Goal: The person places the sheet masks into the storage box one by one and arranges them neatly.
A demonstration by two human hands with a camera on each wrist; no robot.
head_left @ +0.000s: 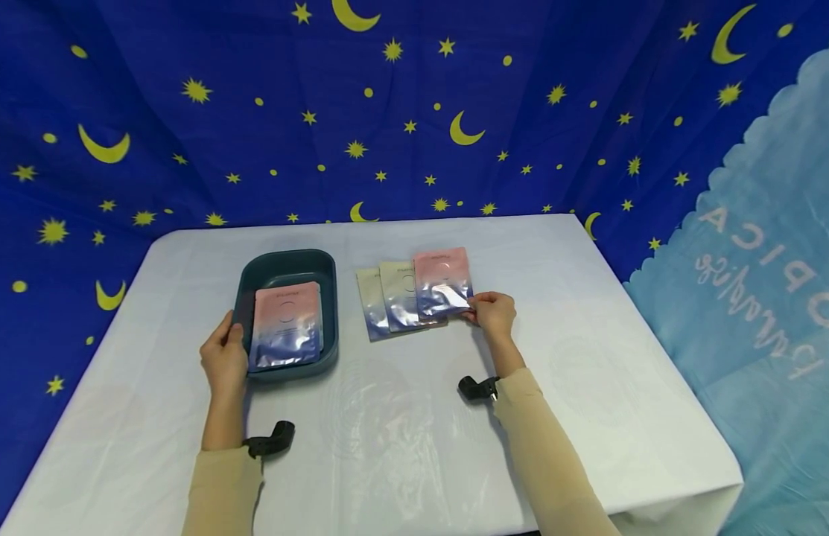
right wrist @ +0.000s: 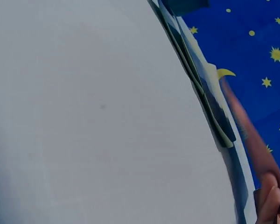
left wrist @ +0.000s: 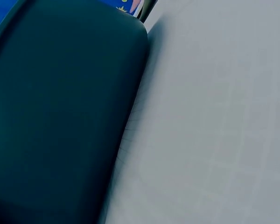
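My left hand [head_left: 225, 357] grips the left wall of a dark teal plastic bin [head_left: 328, 298], with the thumb at its rim. Inside the bin lies a pink-to-blue foil sachet [head_left: 287, 320], with the edge of another showing beneath it. The bin's outer wall [left wrist: 65, 112] fills much of the left wrist view. My right hand [head_left: 494, 313] pinches the lower right corner of another pink-to-blue sachet [head_left: 442, 279]. In the right wrist view, that sachet [right wrist: 252, 135] stands tilted above the table. It overlaps cream-to-blue sachets [head_left: 397, 298] fanned out to its left.
A white cloth covers the table [head_left: 401, 447]. Behind it hangs a dark blue curtain [head_left: 401, 97] with yellow moons and stars. A light blue lettered cloth [head_left: 776, 298] hangs at the right. Each wrist wears a black camera mount [head_left: 477, 388].
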